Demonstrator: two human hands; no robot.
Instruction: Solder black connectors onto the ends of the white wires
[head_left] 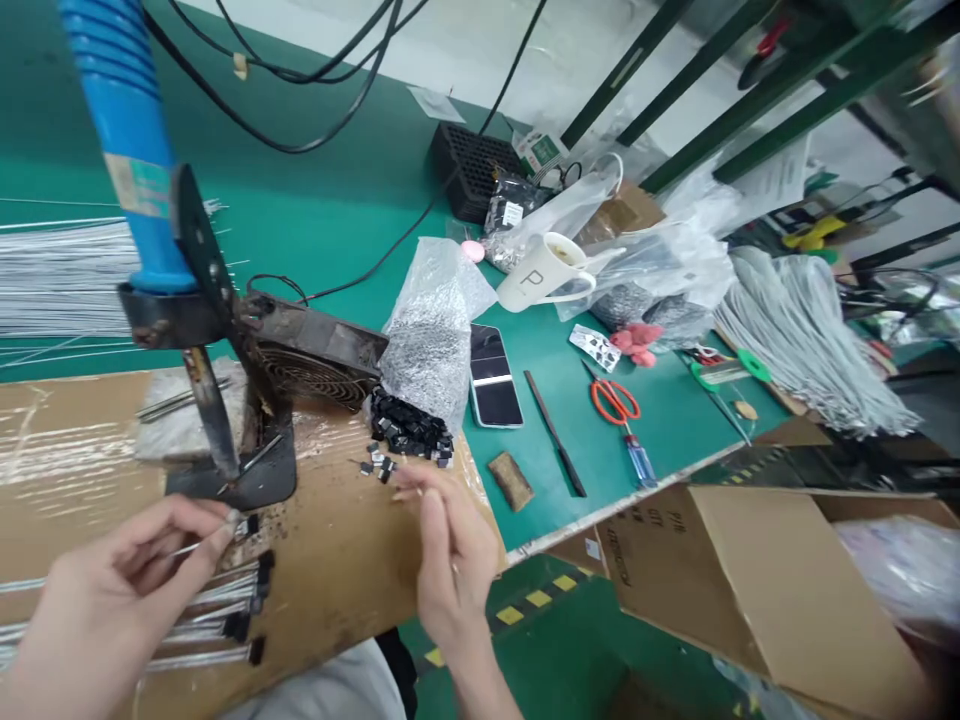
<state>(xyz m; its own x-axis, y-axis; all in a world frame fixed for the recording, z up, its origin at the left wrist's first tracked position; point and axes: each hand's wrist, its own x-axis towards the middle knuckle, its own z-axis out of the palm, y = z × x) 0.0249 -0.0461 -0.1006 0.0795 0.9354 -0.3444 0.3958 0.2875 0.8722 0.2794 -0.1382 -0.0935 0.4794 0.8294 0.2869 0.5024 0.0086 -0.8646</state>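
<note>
My left hand pinches a white cable with a small black connector at its end, just below the soldering iron's tip. Beneath that hand lie several finished-looking white cables with black connectors on the cardboard. My right hand is curled with its fingers together, its fingertips beside a few loose black connectors. What those fingers hold, if anything, I cannot make out. A soldering iron with a blue handle stands clamped, tip down, in a black metal stand.
Behind the loose connectors, a clear bag spills a black connector pile. A fan stands by the iron. Rightward lie a phone, a metal strip, orange scissors and a mug. A cardboard box stands beyond the table edge.
</note>
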